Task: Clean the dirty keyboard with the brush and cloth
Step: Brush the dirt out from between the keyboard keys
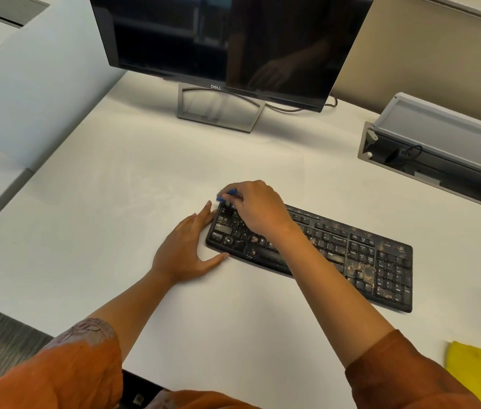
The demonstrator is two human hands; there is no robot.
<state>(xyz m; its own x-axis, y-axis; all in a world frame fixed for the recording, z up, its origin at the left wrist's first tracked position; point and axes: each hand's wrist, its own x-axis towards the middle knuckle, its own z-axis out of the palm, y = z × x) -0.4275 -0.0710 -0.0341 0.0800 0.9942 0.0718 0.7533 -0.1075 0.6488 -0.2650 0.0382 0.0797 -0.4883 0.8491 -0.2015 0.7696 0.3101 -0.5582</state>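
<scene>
We observed a black keyboard (pixel 336 255) lying at a slant on the white desk (pixel 115 231), its left end nearer the monitor (pixel 218 39) than its right end. Brownish dirt speckled the keys, thickest around the arrow keys and the number pad at the right, with lighter patches near the space bar. We saw the right hand (pixel 258 209) hovering over the far left corner of the keyboard, its fingers curled and pinching a small blue brush (pixel 227 195); only the blue tip showed beyond the fingertips, so we could not tell where the bristles touched. The left hand (pixel 187 252) lay flat on the desk against the keyboard's left end, fingers straight and together along that edge, the thumb spread wide and touching the near left corner. A yellow cloth (pixel 478 370) rested on the desk at the near right, well apart from the keyboard and partly cut off by the frame edge. Both forearms were bare below rust-orange sleeves (pixel 395 373). Behind the keyboard we noted the dark-screened monitor on its grey stand (pixel 218 110), and at the far right an open cable tray (pixel 440 152) holding a black lead. A dark rounded object at the right edge was too cropped for us to identify.
</scene>
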